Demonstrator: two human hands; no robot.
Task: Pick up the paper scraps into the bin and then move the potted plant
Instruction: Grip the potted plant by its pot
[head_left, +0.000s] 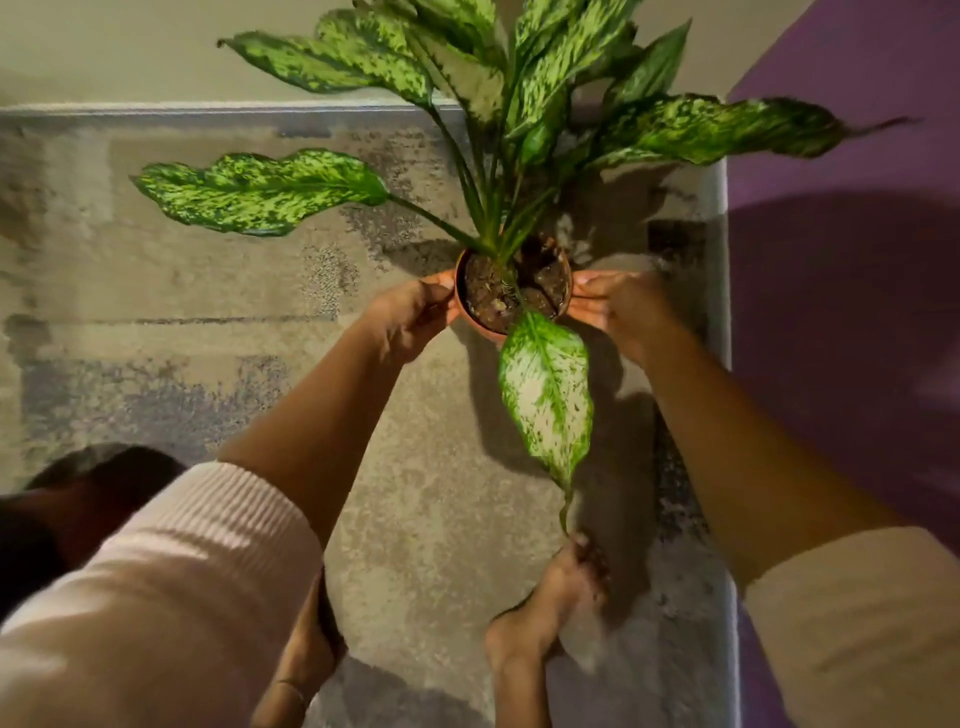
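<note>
Tipping risk: left hand (415, 312) and right hand (618, 306) clasp the round terracotta pot (484, 332), possibly lifted; sprawling variegated leaves (260, 189) could overbalance it.

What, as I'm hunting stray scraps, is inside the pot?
Dark, lumpy soil fills the pot, with the stems rising from it. No paper shows. One drooping leaf covers the near rim, and anything below the soil surface is hidden.

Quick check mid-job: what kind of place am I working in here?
Probably a room in a home: a patterned rug is spread out, a bare foot stands on it, and the left hand and right hand hold a leafy potted plant.
</note>
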